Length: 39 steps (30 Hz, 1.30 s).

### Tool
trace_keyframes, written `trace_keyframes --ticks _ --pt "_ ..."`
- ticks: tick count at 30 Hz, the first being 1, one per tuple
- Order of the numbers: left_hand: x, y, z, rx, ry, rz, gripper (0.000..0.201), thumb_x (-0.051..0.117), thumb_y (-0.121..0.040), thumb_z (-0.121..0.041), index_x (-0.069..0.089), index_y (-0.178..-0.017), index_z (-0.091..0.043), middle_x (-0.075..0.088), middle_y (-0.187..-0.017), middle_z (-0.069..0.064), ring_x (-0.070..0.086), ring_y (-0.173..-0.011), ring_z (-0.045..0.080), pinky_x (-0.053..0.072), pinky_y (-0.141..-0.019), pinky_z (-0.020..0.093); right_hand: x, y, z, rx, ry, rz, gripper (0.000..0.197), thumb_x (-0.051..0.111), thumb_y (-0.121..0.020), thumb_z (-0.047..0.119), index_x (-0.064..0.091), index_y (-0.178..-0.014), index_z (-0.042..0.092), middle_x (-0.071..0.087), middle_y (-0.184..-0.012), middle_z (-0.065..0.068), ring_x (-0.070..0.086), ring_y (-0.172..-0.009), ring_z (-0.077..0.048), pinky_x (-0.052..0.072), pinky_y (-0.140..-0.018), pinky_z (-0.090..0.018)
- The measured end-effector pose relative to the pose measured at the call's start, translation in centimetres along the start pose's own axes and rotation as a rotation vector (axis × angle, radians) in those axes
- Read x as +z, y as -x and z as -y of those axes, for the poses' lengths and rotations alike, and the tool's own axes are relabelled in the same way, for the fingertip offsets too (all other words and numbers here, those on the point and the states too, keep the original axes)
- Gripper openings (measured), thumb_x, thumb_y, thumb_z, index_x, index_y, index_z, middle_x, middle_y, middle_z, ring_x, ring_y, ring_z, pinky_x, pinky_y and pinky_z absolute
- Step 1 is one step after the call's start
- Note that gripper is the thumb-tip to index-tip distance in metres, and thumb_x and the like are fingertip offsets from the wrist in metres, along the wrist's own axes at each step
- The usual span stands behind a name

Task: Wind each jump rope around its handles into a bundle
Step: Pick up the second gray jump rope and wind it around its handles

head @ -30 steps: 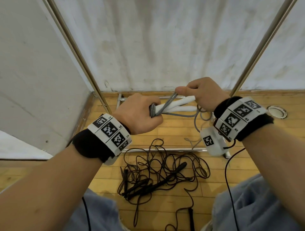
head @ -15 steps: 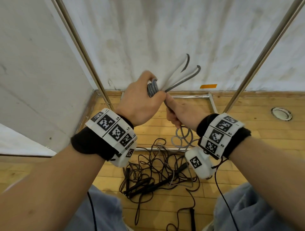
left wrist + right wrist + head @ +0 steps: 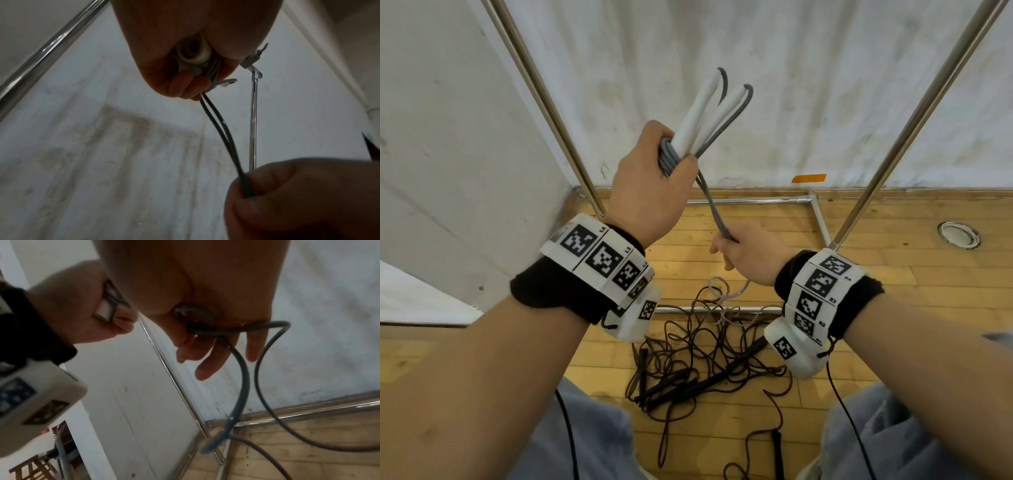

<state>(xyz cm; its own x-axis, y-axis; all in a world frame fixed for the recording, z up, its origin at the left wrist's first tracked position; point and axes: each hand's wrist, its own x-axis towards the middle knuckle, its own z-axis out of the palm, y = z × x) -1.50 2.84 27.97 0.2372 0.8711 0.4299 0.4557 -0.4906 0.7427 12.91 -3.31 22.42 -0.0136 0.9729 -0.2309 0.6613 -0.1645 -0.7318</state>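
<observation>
Grey jump rope (image 3: 714, 202): two white handles (image 3: 703, 114) side by side, several turns wound round their base, raised in your left hand (image 3: 650, 185), fingers (image 3: 185, 86) curled round them; doubled cord taut down to your right hand (image 3: 751, 253), thumb and forefinger pinching it, other fingers (image 3: 207, 366) loose. Black jump ropes (image 3: 698, 363): tangled on the wooden floor (image 3: 893, 274) below

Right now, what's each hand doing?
Left hand: grips the white handles and wound rope.
Right hand: pinches the grey rope.
</observation>
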Motion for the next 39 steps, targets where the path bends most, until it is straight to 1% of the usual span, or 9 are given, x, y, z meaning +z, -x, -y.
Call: trace_keyframes --ticks 8,12,16,19,22,27,31,35,39 --pt "-1.1 -1.1 4.6 -0.046 -0.506 0.158 0.03 0.051 -0.094 -0.027 0.041 -0.122 -0.02 0.051 -0.087 -0.001 0.051 -0.069 0.022 0.037 -0.061 0.032 -0.8 0.6 1.0 -0.211 0.103 -0.155 0.027 0.05 -0.094 0.032 0.047 -0.07 0.021 0.044 -0.063 0.006 0.042 -0.058 -0.012 0.032 -0.053 -0.025" --pt "0.0 -0.3 5.4 -0.039 -0.728 0.425 0.016 0.05 -0.094 -0.021 0.045 -0.109 -0.022 0.058 -0.089 0.003 0.054 -0.07 0.022 0.044 -0.06 0.035 -2.2 1.0 1.7 -0.293 0.222 -0.199 0.031 0.053 -0.092 0.033 0.044 -0.063 0.028 0.042 -0.059 0.009 0.039 -0.054 -0.006 0.026 -0.049 -0.019" --pt "1.9 1.4 4.9 0.07 -0.814 0.506 0.013 0.055 -0.087 -0.029 0.044 -0.095 -0.03 0.046 -0.068 -0.012 0.038 -0.055 0.004 0.024 -0.046 0.024 -2.6 1.3 2.2 -0.383 0.193 -0.29 0.021 0.05 -0.095 0.029 0.053 -0.076 0.022 0.044 -0.059 0.012 0.041 -0.053 -0.002 0.03 -0.051 -0.013" --pt "3.0 2.3 4.1 0.168 -0.77 0.533 0.025 0.06 -0.081 -0.054 0.048 -0.085 -0.032 0.041 -0.06 -0.015 0.034 -0.052 -0.001 0.022 -0.045 0.022 -3.9 1.1 2.0 -0.389 0.215 -0.396 0.021 0.048 -0.095 0.03 0.056 -0.078 0.021 0.045 -0.061 0.013 0.045 -0.059 -0.005 0.03 -0.055 -0.016" --pt "3.2 2.3 3.7 0.162 -0.765 0.574 0.024 0.058 -0.083 -0.053 0.056 -0.087 -0.029 0.048 -0.062 -0.011 0.042 -0.054 0.002 0.026 -0.044 0.022 -5.1 0.8 1.0 -0.351 0.322 -0.45 0.034 0.048 -0.094 0.041 0.065 -0.082 0.014 0.058 -0.071 0.003 0.052 -0.069 -0.016 0.04 -0.062 -0.031" --pt "2.1 2.2 2.6 0.171 -0.602 0.607 0.019 0.057 -0.08 -0.047 0.059 -0.084 -0.028 0.055 -0.061 -0.006 0.051 -0.056 0.01 0.034 -0.047 0.025 -7.3 -0.2 -0.8 -0.185 0.276 -0.563 0.049 0.059 -0.079 0.059 0.065 -0.067 0.012 0.054 -0.054 0.0 0.049 -0.055 -0.017 0.041 -0.055 -0.032" --pt "0.6 2.3 0.9 0.246 -0.386 0.573 0.028 0.052 -0.075 -0.044 0.063 -0.087 -0.022 0.057 -0.061 -0.003 0.052 -0.057 0.011 0.038 -0.05 0.027 -7.8 -0.8 -1.6 -0.134 0.059 -0.439 0.064 0.065 -0.076 0.056 0.052 -0.061 -0.005 0.03 -0.049 -0.004 0.027 -0.046 -0.017 0.027 -0.046 -0.026" --pt "0.0 2.4 0.1 0.208 -0.153 0.462 0.023 0.056 -0.077 -0.037 0.062 -0.091 -0.02 0.056 -0.063 -0.008 0.051 -0.057 0.007 0.034 -0.051 0.023 -7.0 -1.5 -2.1 -0.114 -0.025 -0.247 0.03 0.062 -0.088 0.017 0.052 -0.061 0.009 0.039 -0.057 -0.004 0.035 -0.051 -0.013 0.033 -0.053 -0.023" --pt "0.3 1.9 -0.3 0.036 0.087 0.249 0.019 0.056 -0.078 -0.035 0.059 -0.088 -0.019 0.063 -0.068 0.0 0.055 -0.059 0.017 0.042 -0.055 0.033 -4.1 -1.1 -1.1 -0.14 -0.173 -0.128 0.056 0.044 -0.088 0.059 0.048 -0.048 0.02 0.044 -0.047 0.0 0.035 -0.04 -0.013 0.032 -0.041 -0.014"
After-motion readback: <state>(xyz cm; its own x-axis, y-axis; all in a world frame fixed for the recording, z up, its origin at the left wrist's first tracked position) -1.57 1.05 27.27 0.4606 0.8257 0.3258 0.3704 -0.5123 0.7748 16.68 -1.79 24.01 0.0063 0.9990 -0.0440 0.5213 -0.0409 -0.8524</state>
